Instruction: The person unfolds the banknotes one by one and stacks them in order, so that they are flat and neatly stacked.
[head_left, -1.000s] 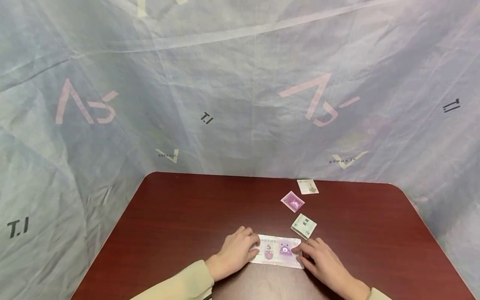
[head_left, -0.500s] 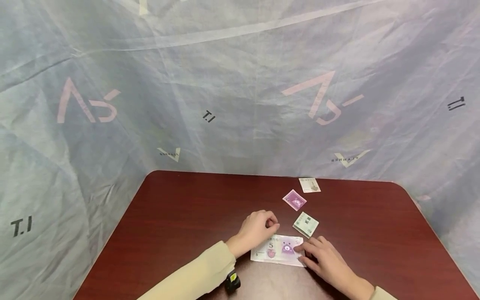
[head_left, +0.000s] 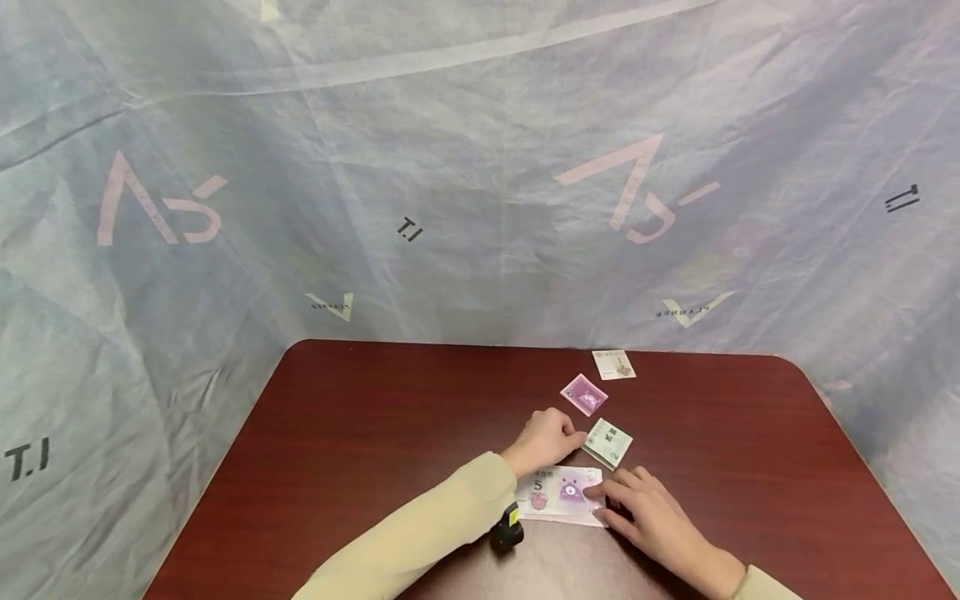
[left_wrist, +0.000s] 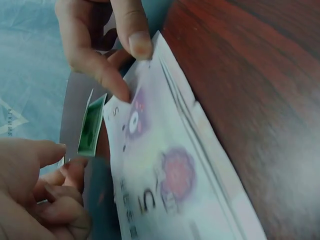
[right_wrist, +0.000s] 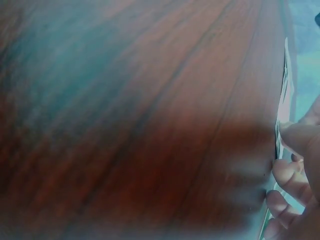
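A stack of play banknotes [head_left: 562, 508], the top one marked 5 with a purple cartoon figure, lies flat near the table's front. My right hand [head_left: 660, 525] holds its right end, index finger on the face and thumb at the near corner. Beyond the stack, my left hand [head_left: 546, 437] reaches to the left edge of a folded green banknote [head_left: 609, 444] marked 2. In the left wrist view, a small gap shows between that hand's thumb [left_wrist: 52, 151] and the green banknote [left_wrist: 91, 127]; its other fingers are bent. The right wrist view shows the stack [right_wrist: 285, 95] only edge-on.
Farther back lie a folded purple banknote [head_left: 584, 394] and a pale one marked 1 [head_left: 614, 364]. The dark red table [head_left: 375, 408] has rounded back corners. Grey printed cloth [head_left: 465, 208] hangs around it. A black device [head_left: 507, 532] is on the left wrist.
My left hand has let go of the stack's left end and moved right and away, over the stack, to the green banknote. The right hand stays on the stack.
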